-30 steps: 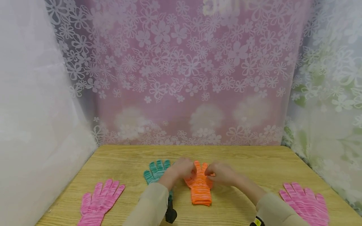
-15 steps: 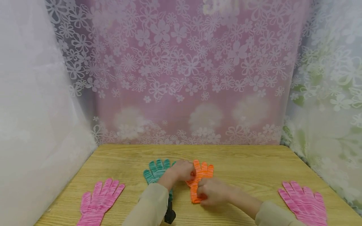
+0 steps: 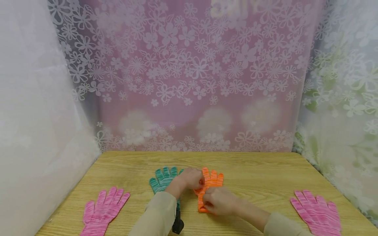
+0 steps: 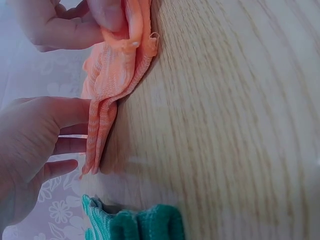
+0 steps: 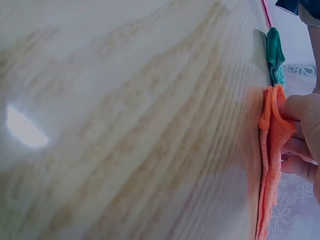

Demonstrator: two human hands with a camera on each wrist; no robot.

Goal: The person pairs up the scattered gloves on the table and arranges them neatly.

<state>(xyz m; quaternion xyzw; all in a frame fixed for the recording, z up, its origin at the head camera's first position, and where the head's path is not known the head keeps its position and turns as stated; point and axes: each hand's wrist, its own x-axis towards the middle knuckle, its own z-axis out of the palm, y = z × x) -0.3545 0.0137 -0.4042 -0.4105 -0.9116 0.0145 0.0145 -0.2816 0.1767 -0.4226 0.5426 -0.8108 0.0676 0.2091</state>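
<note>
An orange knitted glove [image 3: 213,181] lies mid-table, its fingers pointing away from me. My left hand [image 3: 190,178] holds its left side; in the left wrist view those fingertips meet the folded knit edge. At the near end, my right hand [image 3: 220,200] pinches the cuff. The right wrist view shows the cuff [image 5: 282,120] lifted into a gap, the right thumb at its mouth and the other fingers along the outside. Left of it lies a green glove [image 3: 162,181], partly hidden under my left forearm.
A pink glove [image 3: 103,208] lies at the table's left, and another pink glove [image 3: 320,209] at the right. A black strap-mounted device [image 3: 178,225] hangs by my left wrist. Flowered sheeting [image 3: 192,82] encloses the table [image 3: 260,170] at the back and sides.
My right hand has moved from the orange glove's right-hand fingers down to its cuff, and the cuff has shifted slightly left and opened. My left hand has stayed in place.
</note>
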